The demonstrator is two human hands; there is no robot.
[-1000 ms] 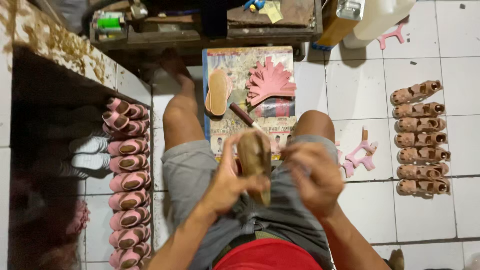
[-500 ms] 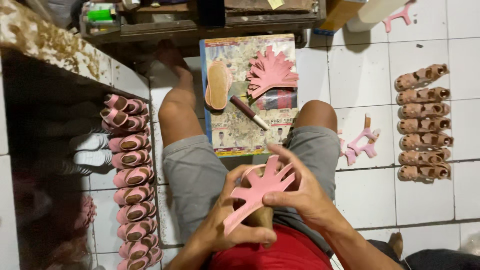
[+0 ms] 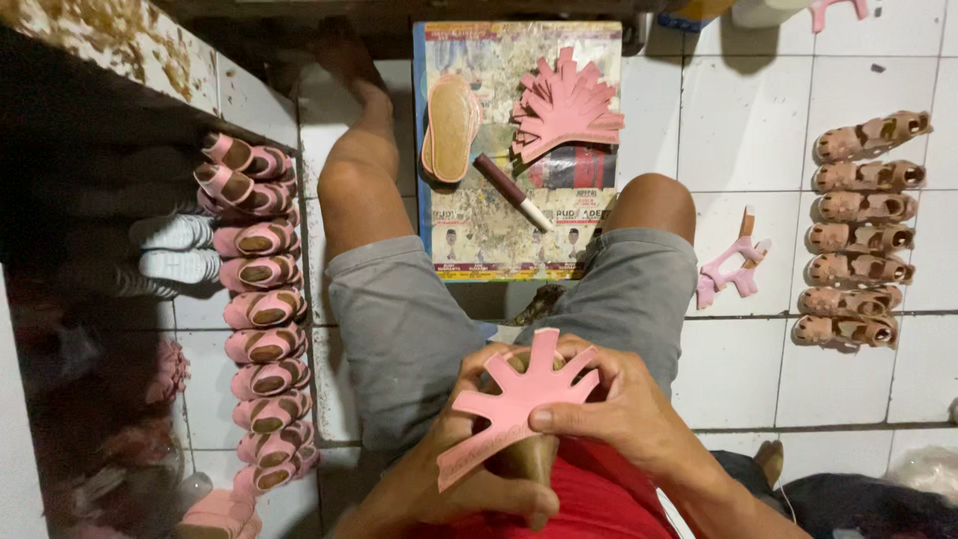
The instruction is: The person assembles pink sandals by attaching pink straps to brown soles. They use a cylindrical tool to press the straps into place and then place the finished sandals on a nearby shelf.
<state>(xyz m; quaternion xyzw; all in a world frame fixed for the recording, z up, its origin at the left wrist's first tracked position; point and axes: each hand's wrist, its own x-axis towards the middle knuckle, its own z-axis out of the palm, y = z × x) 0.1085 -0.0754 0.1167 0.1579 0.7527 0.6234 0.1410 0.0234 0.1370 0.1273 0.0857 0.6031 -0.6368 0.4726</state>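
Hands, left [image 3: 469, 489] and right [image 3: 619, 414], held a pink strap upper [image 3: 524, 399] over what looked like a brown last [image 3: 527, 457], next needing alignment.

Small shoemaking workshop on tiled floor [image 3: 758, 130]: rows of pink sandals [image 3: 254, 289], tan sandals [image 3: 863, 230], cut pink uppers [image 3: 564, 105], loose insole [image 3: 451, 128].

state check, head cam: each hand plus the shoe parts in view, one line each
left hand: gripping the shoe form from below
right hand: pressing the pink strap upper onto it
pink strap upper: held, draped over the form
shoe form: mostly covered
sole: loose, lying flat on the printed sheet
brush: lying on the sheet, untouched
cut uppers: stacked, fanned out
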